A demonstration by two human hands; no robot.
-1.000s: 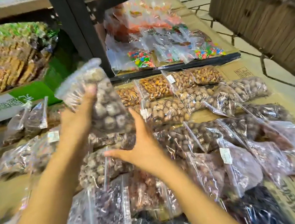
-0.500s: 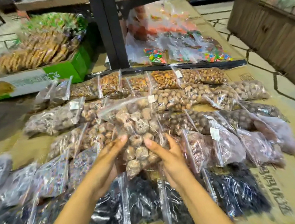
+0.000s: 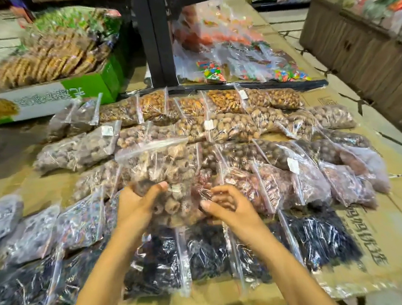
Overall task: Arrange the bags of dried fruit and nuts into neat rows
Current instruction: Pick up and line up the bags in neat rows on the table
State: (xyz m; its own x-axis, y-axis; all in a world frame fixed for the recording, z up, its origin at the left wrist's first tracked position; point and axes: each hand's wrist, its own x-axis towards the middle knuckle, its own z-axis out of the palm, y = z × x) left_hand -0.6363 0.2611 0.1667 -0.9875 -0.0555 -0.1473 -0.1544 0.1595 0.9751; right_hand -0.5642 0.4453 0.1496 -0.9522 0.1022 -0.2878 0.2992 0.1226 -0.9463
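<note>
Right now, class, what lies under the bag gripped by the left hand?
Beneath the bag in the left hand, nut bags and dark fruit bags show at its edges; the spot directly underneath is covered.

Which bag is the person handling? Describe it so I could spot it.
From the black post, come straight toward the person across the rows of bags on the cardboard. One bag lies on top of the middle rows, its near end gripped by the left hand. Its big, wrinkled tan lumps are far coarser than the small nuts and dark fruit around it.
</note>
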